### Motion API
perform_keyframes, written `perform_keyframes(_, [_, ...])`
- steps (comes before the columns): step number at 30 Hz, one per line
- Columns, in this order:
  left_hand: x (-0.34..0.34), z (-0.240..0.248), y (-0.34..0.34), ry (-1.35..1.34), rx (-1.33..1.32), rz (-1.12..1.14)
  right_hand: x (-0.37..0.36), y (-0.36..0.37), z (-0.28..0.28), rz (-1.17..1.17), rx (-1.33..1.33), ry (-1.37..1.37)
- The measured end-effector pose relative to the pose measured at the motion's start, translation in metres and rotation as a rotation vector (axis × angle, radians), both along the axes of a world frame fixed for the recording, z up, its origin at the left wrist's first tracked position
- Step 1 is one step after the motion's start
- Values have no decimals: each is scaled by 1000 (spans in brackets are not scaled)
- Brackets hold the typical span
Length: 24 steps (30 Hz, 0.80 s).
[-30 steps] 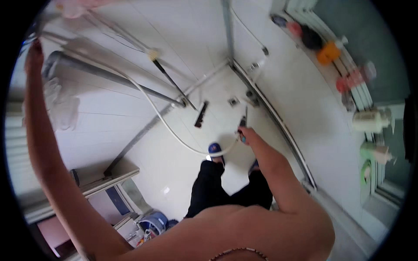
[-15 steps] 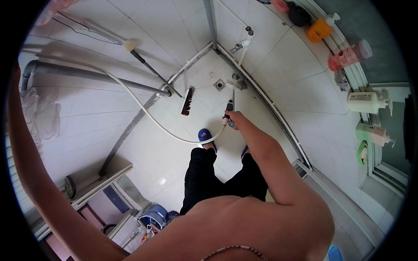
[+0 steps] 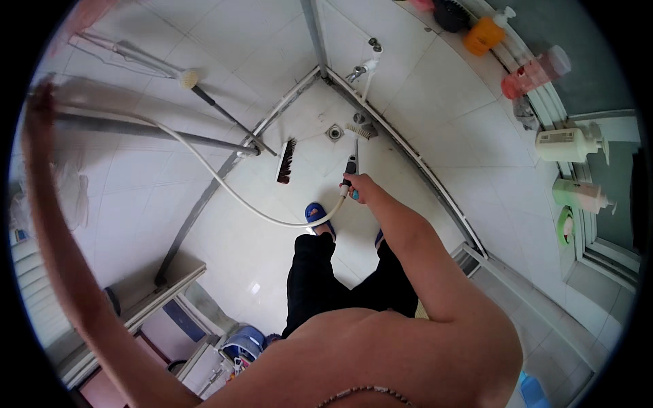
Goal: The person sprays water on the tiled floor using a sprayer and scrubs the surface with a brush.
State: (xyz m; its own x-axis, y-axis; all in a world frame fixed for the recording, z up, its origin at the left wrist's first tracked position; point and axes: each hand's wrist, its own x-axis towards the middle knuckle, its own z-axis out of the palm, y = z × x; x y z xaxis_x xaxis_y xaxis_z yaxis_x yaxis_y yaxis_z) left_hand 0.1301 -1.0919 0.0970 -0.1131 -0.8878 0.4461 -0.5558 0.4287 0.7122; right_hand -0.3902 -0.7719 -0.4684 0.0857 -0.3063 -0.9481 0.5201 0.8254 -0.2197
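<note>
In my right hand (image 3: 358,187) is a dark grey hose handle (image 3: 350,165), with fingers wrapped around it and a bit of blue-green near the grip. A white hose (image 3: 224,182) runs from its lower end in a long loop to the upper left. Past the handle's tip, a pale bristled brush head (image 3: 358,131) lines up with it over the floor; I cannot make out how they join. My left hand (image 3: 39,102) is raised at the far left, near a grey pipe (image 3: 156,130) and the hose's far end. Motion blur hides its fingers.
A dark-bristled broom (image 3: 286,162) stands by the corner, beside a floor drain (image 3: 334,132). A metal tap (image 3: 357,73) is on the right wall. Bottles, including an orange pump bottle (image 3: 484,35), line the sill. My feet wear blue slippers (image 3: 317,215). A blue bucket (image 3: 245,341) sits lower left.
My left hand has come further into view at the upper left, with its forearm moving inward. The view has shifted slightly; my right hand still grips the hose handle.
</note>
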Motion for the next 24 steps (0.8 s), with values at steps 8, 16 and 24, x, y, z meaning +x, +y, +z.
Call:
perform_keyframes(8, [-399, -457, 332, -659, 951, -375, -21, 48, 7, -6, -45, 54])
perform_keyframes(16, [-468, -583, 419, -552, 1015, -229, -115, 136, -75, 208, -111, 100])
perform_keyframes(24, [-498, -655, 424, -854, 733, -143, -321, 319, -267, 811, 0, 532])
